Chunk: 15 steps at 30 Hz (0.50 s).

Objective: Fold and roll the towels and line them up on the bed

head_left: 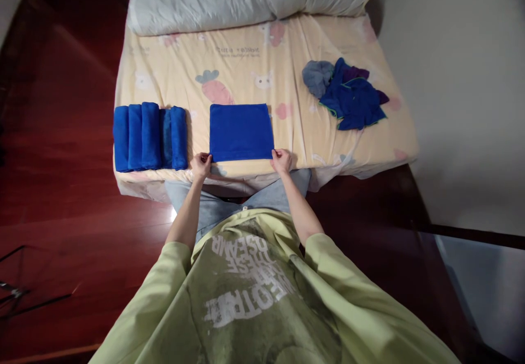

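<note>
Pinching blue cloth (241, 133) at near corners: left hand (200, 166), right hand (282, 161)

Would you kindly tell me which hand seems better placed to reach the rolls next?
Probably the left hand: it pinches the near-left corner of the cloth, close to the rolls. The right hand pinches the near-right corner, farther from them.

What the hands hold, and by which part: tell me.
The flat blue cloth, pinched at its near corners: left hand on the left one, right hand on the right.
</note>
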Each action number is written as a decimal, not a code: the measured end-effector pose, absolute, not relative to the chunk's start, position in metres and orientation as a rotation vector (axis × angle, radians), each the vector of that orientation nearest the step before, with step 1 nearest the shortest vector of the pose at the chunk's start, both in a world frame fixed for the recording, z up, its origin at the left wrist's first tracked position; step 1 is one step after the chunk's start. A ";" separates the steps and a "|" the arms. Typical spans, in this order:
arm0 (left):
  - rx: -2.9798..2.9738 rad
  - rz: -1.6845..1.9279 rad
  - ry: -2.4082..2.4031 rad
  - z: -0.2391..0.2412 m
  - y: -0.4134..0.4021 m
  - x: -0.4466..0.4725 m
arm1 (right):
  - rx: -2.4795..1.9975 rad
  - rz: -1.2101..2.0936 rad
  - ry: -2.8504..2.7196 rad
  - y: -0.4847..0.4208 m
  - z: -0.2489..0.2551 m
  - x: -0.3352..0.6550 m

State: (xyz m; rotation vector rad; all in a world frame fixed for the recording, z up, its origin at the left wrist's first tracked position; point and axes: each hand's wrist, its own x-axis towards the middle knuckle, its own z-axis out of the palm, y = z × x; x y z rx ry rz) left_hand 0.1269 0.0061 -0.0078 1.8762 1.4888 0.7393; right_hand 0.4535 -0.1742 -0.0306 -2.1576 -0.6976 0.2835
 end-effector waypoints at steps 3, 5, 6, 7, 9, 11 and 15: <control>1.867 0.740 1.487 -0.007 0.005 0.127 | -2.185 0.281 -0.693 -0.173 -0.030 0.453; 1.887 0.769 1.469 -0.007 0.004 0.127 | -2.184 0.286 -0.709 -0.173 -0.028 0.451; 1.912 0.797 1.456 -0.007 0.003 0.128 | -2.177 0.282 -0.720 -0.174 -0.026 0.450; 1.949 0.828 1.437 -0.007 0.001 0.128 | -2.166 0.263 -0.736 -0.175 -0.025 0.449; 2.049 0.869 1.389 -0.006 -0.003 0.130 | -2.130 0.190 -0.803 -0.178 -0.022 0.445; 2.148 0.857 1.332 -0.006 -0.008 0.130 | -2.073 0.119 -0.930 -0.181 -0.019 0.442; 2.216 0.802 1.232 -0.006 -0.012 0.127 | -1.962 0.096 -1.145 -0.184 -0.017 0.438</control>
